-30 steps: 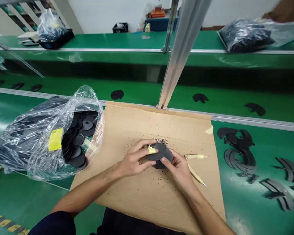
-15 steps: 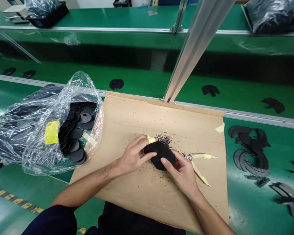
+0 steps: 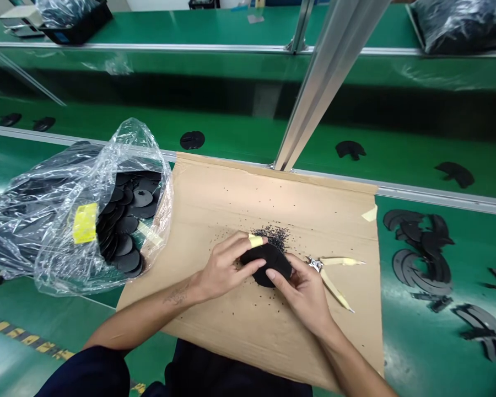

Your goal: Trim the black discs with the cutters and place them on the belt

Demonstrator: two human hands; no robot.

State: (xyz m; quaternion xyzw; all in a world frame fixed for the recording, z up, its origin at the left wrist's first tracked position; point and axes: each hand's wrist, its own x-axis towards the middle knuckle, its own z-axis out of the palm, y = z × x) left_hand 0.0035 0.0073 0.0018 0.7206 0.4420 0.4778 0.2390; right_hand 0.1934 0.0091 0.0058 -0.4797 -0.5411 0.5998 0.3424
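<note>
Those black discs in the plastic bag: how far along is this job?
Judging by what shows, curved black pieces already lie on the green bench at right, and black crumbs are scattered on the cardboard sheet. In hand is one black disc, held between the left hand and right hand. Left: many discs fill the plastic bag, so much seems to remain.

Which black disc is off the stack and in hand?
The disc held between the left hand and right hand, beside a heap of black crumbs on the cardboard sheet. The other discs lie stacked inside the clear plastic bag.
</note>
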